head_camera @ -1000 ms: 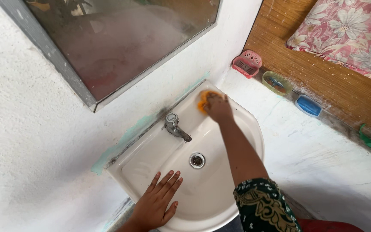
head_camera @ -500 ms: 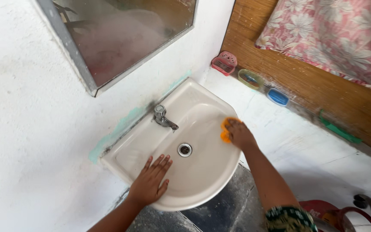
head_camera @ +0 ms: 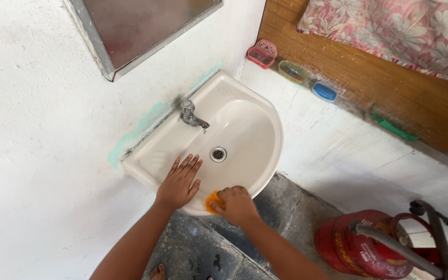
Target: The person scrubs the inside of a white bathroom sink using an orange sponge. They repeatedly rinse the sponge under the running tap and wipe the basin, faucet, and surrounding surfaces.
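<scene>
orange sponge (head_camera: pixel 213 201) under right hand (head_camera: pixel 238 204)

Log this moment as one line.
left hand: flat on sink rim | right hand: presses orange sponge on front rim | tap: no water visible

One head-worn camera looks steeply down from above at close range on the wall-mounted sink (head_camera: pixel 265 116), facing the white wall (head_camera: pixel 37 129)
</scene>
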